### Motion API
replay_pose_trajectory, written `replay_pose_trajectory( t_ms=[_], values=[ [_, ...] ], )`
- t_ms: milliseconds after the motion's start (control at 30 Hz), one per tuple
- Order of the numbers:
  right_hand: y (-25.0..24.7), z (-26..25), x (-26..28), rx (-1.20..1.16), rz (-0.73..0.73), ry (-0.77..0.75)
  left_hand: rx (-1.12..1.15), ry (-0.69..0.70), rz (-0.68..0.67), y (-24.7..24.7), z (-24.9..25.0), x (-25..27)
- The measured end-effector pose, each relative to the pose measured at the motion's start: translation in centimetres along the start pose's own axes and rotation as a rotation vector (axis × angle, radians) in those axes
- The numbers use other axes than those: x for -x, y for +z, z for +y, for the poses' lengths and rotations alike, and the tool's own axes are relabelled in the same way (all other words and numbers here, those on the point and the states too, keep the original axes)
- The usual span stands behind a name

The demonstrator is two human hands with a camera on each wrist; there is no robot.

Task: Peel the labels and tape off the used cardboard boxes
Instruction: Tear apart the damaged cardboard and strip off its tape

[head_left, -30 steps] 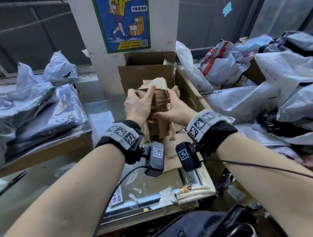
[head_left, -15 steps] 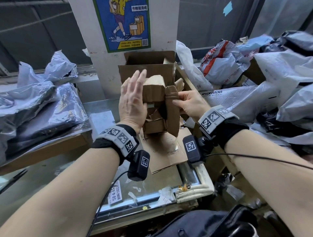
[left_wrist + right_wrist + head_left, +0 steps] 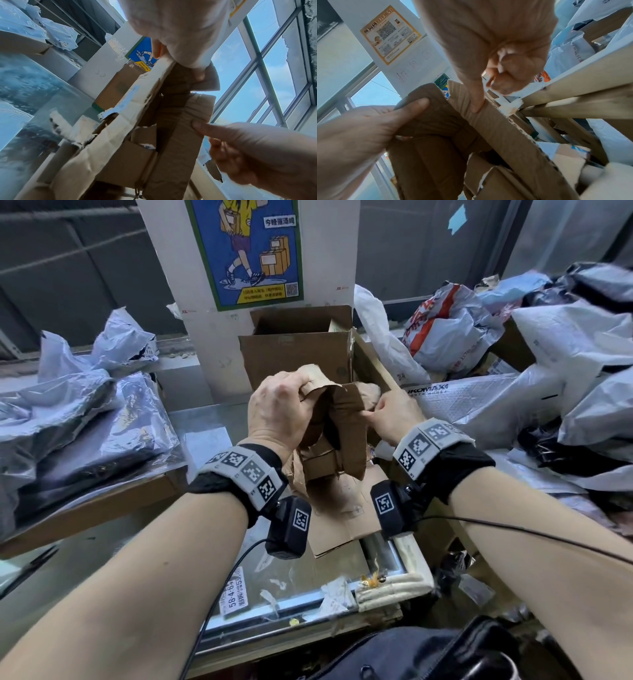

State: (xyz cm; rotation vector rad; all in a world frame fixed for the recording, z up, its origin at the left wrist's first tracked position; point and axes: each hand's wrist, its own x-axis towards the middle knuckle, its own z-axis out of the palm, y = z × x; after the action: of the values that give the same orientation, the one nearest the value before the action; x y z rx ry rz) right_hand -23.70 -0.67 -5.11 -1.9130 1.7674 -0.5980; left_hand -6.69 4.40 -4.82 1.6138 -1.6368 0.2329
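A crumpled, torn brown cardboard box (image 3: 346, 436) is held upright above the table between both hands. My left hand (image 3: 291, 402) grips its top left flap, fingers curled over the edge and thumb (image 3: 199, 75) inside. My right hand (image 3: 376, 412) pinches the right panel's edge, thumb (image 3: 476, 102) pressed flat on the cardboard (image 3: 488, 128) and the other fingers curled behind. Torn white label and tape remnants (image 3: 120, 108) cling to the box's outer left face. The far side of the box is hidden.
A flat cardboard sheet (image 3: 342, 518) lies under the box on the glass table (image 3: 205, 440), with label scraps (image 3: 236, 597) near its front edge. An open carton (image 3: 298, 354) stands behind against a white pillar (image 3: 164, 251). Grey mailer bags (image 3: 78, 419) pile left, more bags (image 3: 513, 392) right.
My left hand went from lying flat and open against the box's left side to curling over its top flap. The right hand keeps its hold on the right edge, and the box has turned and spread open.
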Motion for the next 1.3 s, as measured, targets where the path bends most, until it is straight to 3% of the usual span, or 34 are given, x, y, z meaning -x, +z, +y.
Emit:
replay_pose_trajectory(
  t_ms=[67,233,467,700,867,1033,1167,1300],
  values=[
    [1.0,0.3,-0.1,-0.071,-0.111,0.091,-0.018,-0.045,0.003,-0.1,0.5,-0.4],
    [2.5,0.1,0.4,-0.136,-0.200,0.136,0.010,-0.098,0.063,0.0,1.4,-0.6],
    [3.3,-1.1,1.9,-0.090,0.066,0.163,0.021,-0.065,0.221,-0.7,2.2,-0.7],
    [4.8,-1.7,1.8,-0.304,0.178,0.293,0.005,-0.062,0.265,-2.0,3.2,-1.4],
    [5.2,-1.0,2.3,-0.316,0.087,0.385,0.029,-0.097,0.233,-1.7,3.2,-0.3],
    [5.5,0.0,2.6,-0.526,-0.006,0.458,0.052,-0.078,0.194,-1.2,2.9,0.5],
    [9.4,3.9,-1.4,-0.641,-0.065,0.429,0.056,-0.127,0.193,-1.2,2.4,0.7],
    [8.2,3.8,-0.2,-0.771,-0.175,0.365,0.062,-0.173,0.184,-1.4,1.4,0.0]
  ],
)
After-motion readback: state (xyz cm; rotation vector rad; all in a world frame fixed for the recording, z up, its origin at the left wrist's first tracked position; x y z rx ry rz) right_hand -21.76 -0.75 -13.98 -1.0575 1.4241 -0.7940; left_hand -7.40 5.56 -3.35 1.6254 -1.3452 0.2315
